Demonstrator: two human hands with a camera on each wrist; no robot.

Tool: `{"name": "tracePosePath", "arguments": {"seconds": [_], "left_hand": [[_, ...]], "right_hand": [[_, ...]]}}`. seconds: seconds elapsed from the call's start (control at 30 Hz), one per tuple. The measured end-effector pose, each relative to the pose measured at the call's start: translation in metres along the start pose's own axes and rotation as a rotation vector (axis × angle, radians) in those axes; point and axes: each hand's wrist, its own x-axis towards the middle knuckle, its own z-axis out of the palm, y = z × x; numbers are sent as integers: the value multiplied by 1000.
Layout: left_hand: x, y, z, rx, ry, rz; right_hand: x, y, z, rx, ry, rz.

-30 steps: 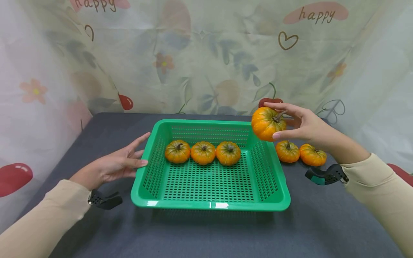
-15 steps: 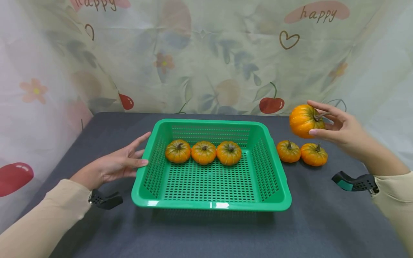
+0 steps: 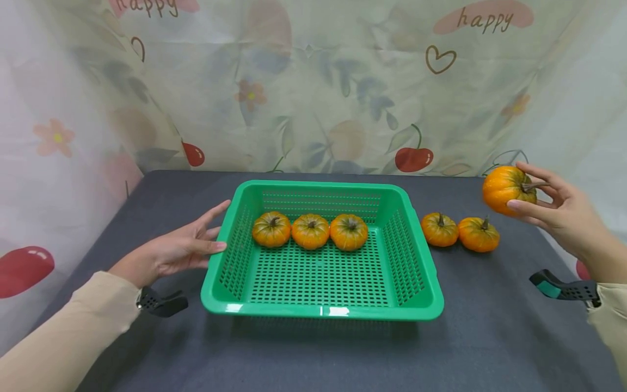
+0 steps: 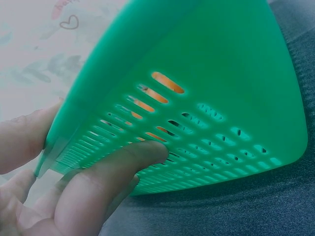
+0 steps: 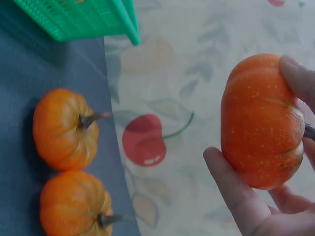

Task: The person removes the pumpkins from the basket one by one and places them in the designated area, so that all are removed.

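In the head view my left hand [image 3: 178, 250] holds the left rim of a green plastic basket [image 3: 320, 312]. Its thumb is at the rim, while in the left wrist view a finger [image 4: 140, 155] lies against the slotted outer wall. A row of three small orange pumpkins [image 3: 311, 232] sits toward the back of the basket. Off to the right, my right hand [image 3: 563, 212] grips another small pumpkin [image 3: 506, 190] in the air between thumb and fingers, its stem pointing toward the palm.
Two more pumpkins, one nearer the basket [image 3: 440, 229] and one farther right [image 3: 479, 234], rest side by side on the dark grey tabletop [image 3: 313, 359]. A patterned curtain [image 3: 303, 109] hangs behind the table and along both sides.
My right hand has carried its pumpkin rightward, from over the basket's back right corner to beyond the two pumpkins on the table. The left hand and basket have stayed in place.
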Motion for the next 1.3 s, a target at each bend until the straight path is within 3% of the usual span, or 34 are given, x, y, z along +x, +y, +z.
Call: {"name": "tracePosePath", "arguments": {"seconds": [0.13,0.23,0.33,0.43,0.63,1.0,1.3], "left_hand": [[0,0,0,-1,3,0],[0,0,0,0,7,1],[0,-1,0,2,9,3],[0,-1,1,1,8,5],[0,0,3,7,-11,14],[-1,0,4,1,-17,19],[0,-1,3,10,-11,17]], "right_hand": [[-1,9,-8,-24,71,48],[-2,17,-12,-98,121,86],[-2,24,-15,-249,160,129],[-1,32,-20,-324,189,170],[-1,51,-32,-356,234,231],[2,81,-47,-483,182,316],[0,98,-55,-499,140,357]]}}
